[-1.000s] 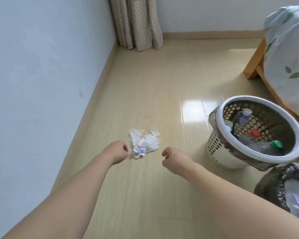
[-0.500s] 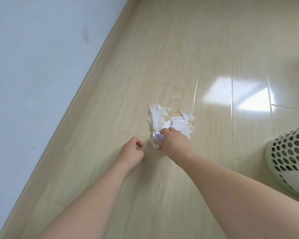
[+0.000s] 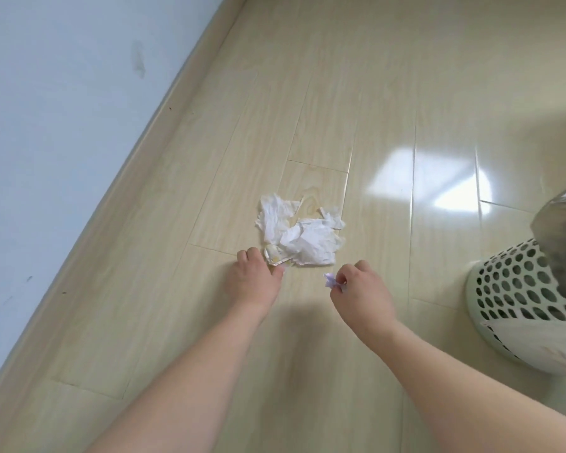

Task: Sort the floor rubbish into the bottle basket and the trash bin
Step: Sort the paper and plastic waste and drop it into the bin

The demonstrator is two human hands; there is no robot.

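White crumpled tissue paper [image 3: 299,235] lies in a loose heap on the pale wooden floor [image 3: 340,93], roughly mid-frame. At its near edge sits a smaller, yellow-stained wad [image 3: 275,255]. The left hand [image 3: 255,282] reaches forward, palm down, its thumb and fingers curled onto that stained wad and pinching it against the floor. The right hand [image 3: 361,294] hovers just beside the heap on the right, apart from it, with thumb and forefinger pinched together on a tiny pale lilac scrap [image 3: 330,281]. Both bare forearms stretch in from the bottom of the frame. To the right, near the right hand, stands a pale perforated plastic basket [image 3: 517,286], partly cut off, lined with a clear, shiny bag [image 3: 559,220]. A light blue wall [image 3: 62,109] with a wooden skirting board [image 3: 164,125] runs diagonally along the left.
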